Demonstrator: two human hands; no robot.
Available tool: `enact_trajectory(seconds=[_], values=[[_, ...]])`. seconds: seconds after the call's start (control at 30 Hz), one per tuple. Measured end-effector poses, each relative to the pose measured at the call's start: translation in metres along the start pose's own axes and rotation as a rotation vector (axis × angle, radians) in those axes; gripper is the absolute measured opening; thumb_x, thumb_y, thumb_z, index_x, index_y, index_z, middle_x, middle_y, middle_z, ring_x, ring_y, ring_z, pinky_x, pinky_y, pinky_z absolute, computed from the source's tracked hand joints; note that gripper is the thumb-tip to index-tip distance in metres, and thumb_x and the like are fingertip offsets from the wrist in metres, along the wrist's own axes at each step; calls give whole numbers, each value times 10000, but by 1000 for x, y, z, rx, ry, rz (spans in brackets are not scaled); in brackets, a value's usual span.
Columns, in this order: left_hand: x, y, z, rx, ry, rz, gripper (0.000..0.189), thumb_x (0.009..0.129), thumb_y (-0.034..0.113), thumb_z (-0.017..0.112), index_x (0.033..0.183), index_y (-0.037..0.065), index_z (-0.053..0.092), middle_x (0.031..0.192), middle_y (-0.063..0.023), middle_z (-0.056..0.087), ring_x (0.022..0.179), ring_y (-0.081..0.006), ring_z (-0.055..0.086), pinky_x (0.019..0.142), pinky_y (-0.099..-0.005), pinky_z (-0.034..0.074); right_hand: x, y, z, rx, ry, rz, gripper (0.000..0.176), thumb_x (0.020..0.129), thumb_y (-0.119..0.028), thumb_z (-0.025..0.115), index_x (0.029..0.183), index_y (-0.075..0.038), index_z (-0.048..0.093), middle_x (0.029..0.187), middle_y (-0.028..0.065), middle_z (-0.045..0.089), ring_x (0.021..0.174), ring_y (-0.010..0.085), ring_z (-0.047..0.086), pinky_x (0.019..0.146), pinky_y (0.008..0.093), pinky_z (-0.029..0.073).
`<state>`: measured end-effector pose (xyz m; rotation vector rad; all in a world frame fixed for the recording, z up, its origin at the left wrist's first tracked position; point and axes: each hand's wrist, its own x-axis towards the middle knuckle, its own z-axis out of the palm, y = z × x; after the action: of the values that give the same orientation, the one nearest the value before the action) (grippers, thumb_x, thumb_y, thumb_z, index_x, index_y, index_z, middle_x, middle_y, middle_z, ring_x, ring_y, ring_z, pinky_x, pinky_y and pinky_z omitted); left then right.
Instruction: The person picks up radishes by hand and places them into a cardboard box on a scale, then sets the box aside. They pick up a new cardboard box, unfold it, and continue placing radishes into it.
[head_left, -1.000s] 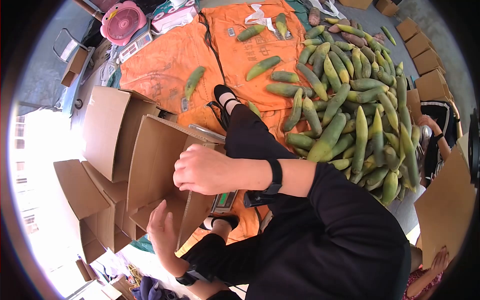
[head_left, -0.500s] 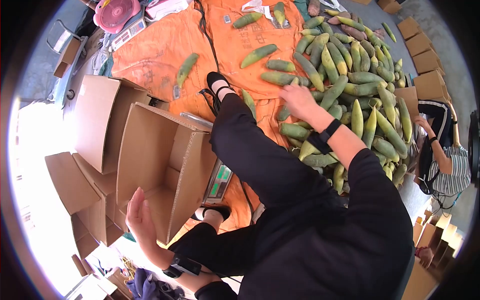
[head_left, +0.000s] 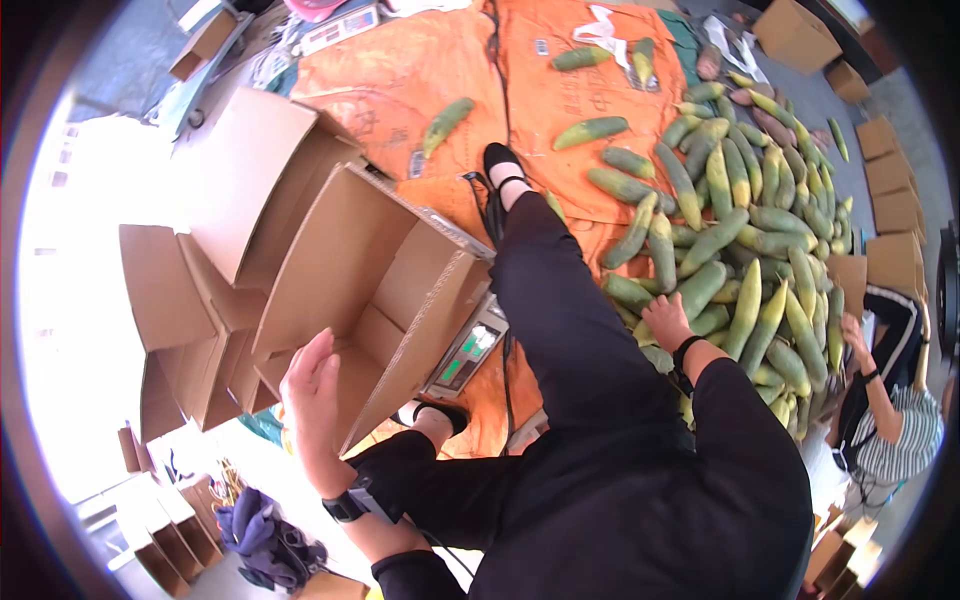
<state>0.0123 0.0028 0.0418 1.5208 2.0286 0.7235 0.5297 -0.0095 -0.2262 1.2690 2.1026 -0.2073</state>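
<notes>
My right hand (head_left: pixel 668 318) is down at the near-left side of a large pile of green radishes (head_left: pixel 745 310). Its fingers curl over a green radish (head_left: pixel 655 357), which is partly hidden under the hand. To the left, my left hand (head_left: pixel 312 390) is raised with fingers stretched out and holds nothing. It is beside the near rim of an open cardboard box (head_left: pixel 385 290). The inside of this box that I can see is bare cardboard. The box rests tilted on a digital scale (head_left: pixel 468 350) with a lit green display.
More cardboard boxes (head_left: pixel 255 190) stand at the left. Loose radishes (head_left: pixel 590 132) lie on the orange sheet (head_left: pixel 400 75), and a black cable (head_left: pixel 505 100) crosses it. At the right, a person in a striped shirt (head_left: pixel 900 430) is beside stacked boxes (head_left: pixel 893 180).
My right hand has drawn back toward me, from the pile's left edge to its nearer part. Two radishes there lie differently. My left hand stays raised by the box. The whole view has shifted.
</notes>
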Motion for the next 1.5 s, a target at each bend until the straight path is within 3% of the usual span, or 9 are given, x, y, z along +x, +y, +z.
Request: enact_trajectory(seconds=[0.3,0.43,0.5,0.83,0.93,1.0,1.1,1.37,1.5], values=[[-1,-1,-5,-13,53,24,283,851,25,597,1132,6,627,1046,-132,661,962,-222,649,852,-295,489,6,30,-55,231,160,250,621,654,-140,740,1219,-176,485,1245,5,483,1215,206,427,931,489,404],[-3,0,-8,-37,57,67,290,848,25,600,1137,13,623,1018,-138,659,949,-234,647,849,-304,493,24,81,-77,1050,647,447,722,587,-56,794,1225,-100,456,1151,118,555,1095,302,530,912,439,455],[-5,0,-10,-54,52,80,293,847,24,600,1139,15,621,1008,-139,658,947,-237,646,846,-307,494,15,88,-125,1595,766,434,664,653,4,767,1228,-37,437,1077,81,594,984,210,592,889,334,470],[-6,16,-13,-73,87,141,439,805,26,648,1237,35,574,1143,-124,621,1078,-234,594,922,-318,462,-35,48,-349,1903,1212,-372,477,796,-62,715,1227,-14,518,1160,83,594,1074,200,570,927,370,463],[-9,30,-14,-44,138,218,635,727,62,726,1320,70,500,1267,-140,544,1173,-284,530,987,-356,421,-37,9,-396,2118,1103,-663,460,832,-112,692,1247,-34,510,1148,82,601,1069,220,580,928,407,472],[-9,33,-13,-30,144,252,911,605,87,814,1412,112,391,1386,-135,439,1272,-299,442,1042,-387,385,-27,-18,-411,2291,873,-815,428,852,-159,677,1234,-51,516,1133,76,608,1055,223,593,909,424,490],[-11,38,-10,-38,168,288,958,563,82,837,1411,113,392,1377,-142,442,1271,-300,440,1045,-395,383,-10,-72,-422,2445,468,-818,380,859,-230,680,1170,-61,539,1112,59,614,1008,194,614,831,409,530],[-15,2,-29,-4,141,158,821,571,124,804,1327,59,488,1179,-142,598,1075,-262,594,933,-354,459,23,-155,-425,2461,-45,-718,409,880,-316,656,1192,-98,508,1124,64,586,1008,208,606,768,415,552],[-26,-13,-33,-449,57,-41,749,640,152,767,1320,4,491,1169,-116,610,1051,-198,590,905,-311,464,31,-160,-418,2323,-147,-668,416,901,-321,619,1219,-82,496,1152,91,572,1055,229,574,748,436,552]])
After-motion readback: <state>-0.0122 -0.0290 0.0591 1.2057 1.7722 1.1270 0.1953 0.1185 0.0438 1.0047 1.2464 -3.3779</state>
